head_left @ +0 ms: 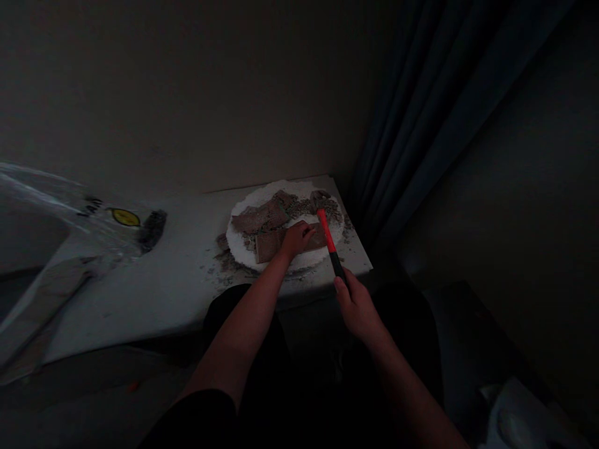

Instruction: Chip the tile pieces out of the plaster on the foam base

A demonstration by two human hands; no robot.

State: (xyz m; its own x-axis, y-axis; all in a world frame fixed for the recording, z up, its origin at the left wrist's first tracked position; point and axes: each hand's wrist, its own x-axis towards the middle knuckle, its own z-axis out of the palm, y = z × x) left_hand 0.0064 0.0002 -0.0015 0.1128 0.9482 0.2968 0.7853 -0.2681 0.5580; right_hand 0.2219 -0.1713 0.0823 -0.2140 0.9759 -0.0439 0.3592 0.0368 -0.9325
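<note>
My right hand [358, 305] is closed round the black grip of a hammer [327, 234] with a red upper handle. The hammer's dark head rests over crumbled bits at the right of a round white slab [241, 248] with a ragged rim. My left hand [296, 239] lies on a flat brown tile-like piece [269, 245], its fingers curled and pressed together at the piece, left of the hammer. Behind my left hand lie other broken brown pieces [259, 217]. Dim light hides what is between the left fingertips.
The white slab sits on a low white table [154, 299] against a wall. Dark crumbs and fragments [223, 243] lie around its rim. A clear plastic bag [124, 215] with a yellow label is at the left. Dark curtains [421, 118] hang close on the right.
</note>
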